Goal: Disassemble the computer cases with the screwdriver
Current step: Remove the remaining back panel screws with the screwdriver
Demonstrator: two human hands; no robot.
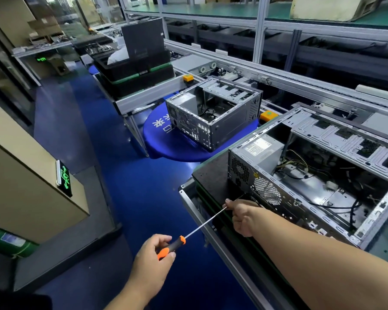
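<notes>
1. The left hand (152, 253) gripped the orange-and-black handle of the screwdriver (188, 233), its fingers curled tight round it.
2. The right hand (244, 217) pinched the shaft near its tip, steadying it against the rear panel of the near computer case (311, 175), at about three o'clock from the left hand.
3. Risk, as I judge it: the tip, hidden by the right hand, could slip off a screw and jab the guiding fingers, since the long thin shaft flexes easily.
4. Count: two open cases, the far case (213, 113) sitting at twelve o'clock on a blue round table (166, 144); one screwdriver; two hands.
</notes>
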